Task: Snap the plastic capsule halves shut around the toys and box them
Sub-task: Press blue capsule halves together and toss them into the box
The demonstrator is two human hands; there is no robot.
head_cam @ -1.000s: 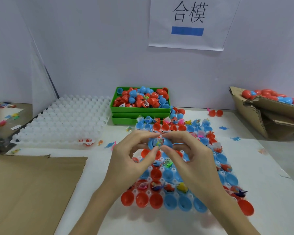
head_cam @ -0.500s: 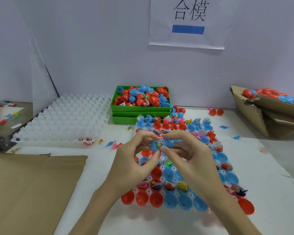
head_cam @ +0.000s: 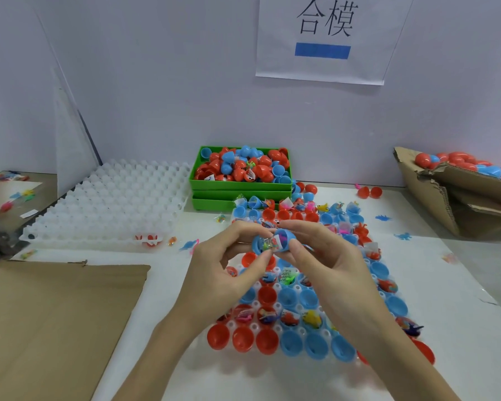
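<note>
Blue plastic capsule halves (head_cam: 272,243), rounded, glossy

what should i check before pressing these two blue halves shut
1. Both hands on the capsule: ok. The left hand and right hand each pinch the blue capsule.
2. Halves the same colour: ok, both blue.
3. Toy packet fully inside: not ok, it shows in the gap between the halves.
4. Halves closed: not ok, they stand apart with the gap facing the camera.
5. Rims lined up: cannot tell, fingers cover much of the edges.
6. Cardboard box ready for it: ok, it sits open at the right with finished capsules inside.
</note>
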